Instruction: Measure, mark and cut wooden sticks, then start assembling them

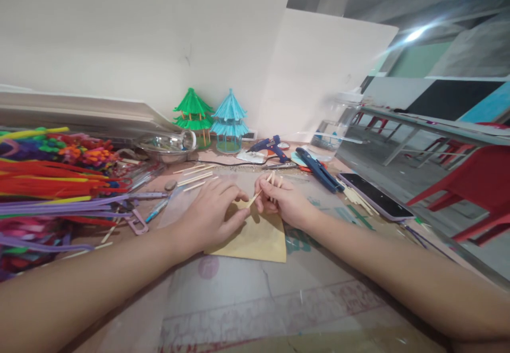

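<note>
My right hand (pixel 281 198) pinches thin pale wooden sticks (pixel 255 199) over a yellow paper sheet (pixel 255 241). One stick slants down to the left toward my left hand (pixel 219 212), whose thumb and fingers are curved and apart near its lower end. Whether those fingertips touch the stick is hard to tell. Behind my left hand, several loose sticks (pixel 195 178) lie on the table. More sticks (pixel 358 199) rest right of my right hand.
Colourful pipe cleaners (pixel 59 180) fill the left side. Green (pixel 193 116) and blue (pixel 230 119) pagoda models stand by the wall. A glue gun (pixel 271 146), a navy tool (pixel 319 169), a phone (pixel 374 196) and a plastic jug (pixel 332 129) are at the back and right.
</note>
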